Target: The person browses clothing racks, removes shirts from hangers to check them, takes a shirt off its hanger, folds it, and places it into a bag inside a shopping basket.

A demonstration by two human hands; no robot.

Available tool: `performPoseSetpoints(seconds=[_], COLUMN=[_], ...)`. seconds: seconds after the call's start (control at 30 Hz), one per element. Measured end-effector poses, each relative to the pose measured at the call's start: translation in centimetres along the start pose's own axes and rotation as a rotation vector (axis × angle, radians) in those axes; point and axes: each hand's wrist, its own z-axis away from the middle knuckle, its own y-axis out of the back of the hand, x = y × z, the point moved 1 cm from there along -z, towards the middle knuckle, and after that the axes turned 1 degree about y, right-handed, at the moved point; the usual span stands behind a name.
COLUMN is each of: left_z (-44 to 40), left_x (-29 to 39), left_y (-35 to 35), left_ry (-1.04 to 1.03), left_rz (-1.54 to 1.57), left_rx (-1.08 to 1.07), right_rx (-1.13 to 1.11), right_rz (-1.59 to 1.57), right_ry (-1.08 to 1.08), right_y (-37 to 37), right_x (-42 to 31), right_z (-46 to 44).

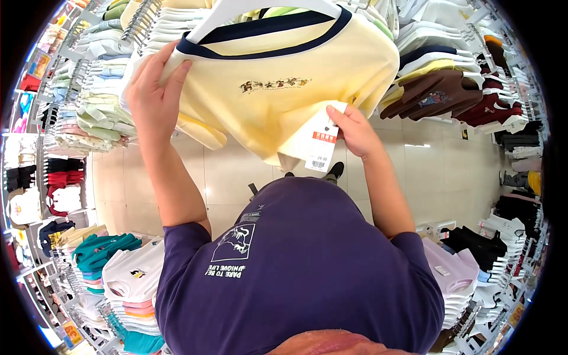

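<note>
A pale yellow T-shirt (236,106) with a navy neckband and a small embroidered row of figures on the chest hangs on a white hanger (260,10) in front of me. My left hand (155,89) is closed on the shirt's shoulder beside the neckband, thumb on the front. Lower right, my right hand (355,131) is closed on a white price tag (321,148) with a red band and a barcode, pinching its upper edge. The tag lies over the shirt's lower part, where the cloth is bunched up. Some of the right fingers are hidden behind it.
Packed racks of light shirts (103,112) stand ahead on the left, and brown shirts (435,94) hang on the right. Behind me are more racks, with a white shirt (133,272) and a lilac shirt (452,269). Tiled floor (426,177) lies between the racks.
</note>
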Motion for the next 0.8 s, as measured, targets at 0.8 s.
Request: performPoseSetpoints(seconds=[0.8], left_z=[0.2], left_x=[0.7], left_y=[-0.7], left_ry=[-0.005], left_rz=[0.000], left_rx=[-0.081], right_rx=[0.101], right_rz=[-0.079], right_ry=[0.167], right_y=[0.2], right_x=[-3.5], right_z=[0.2])
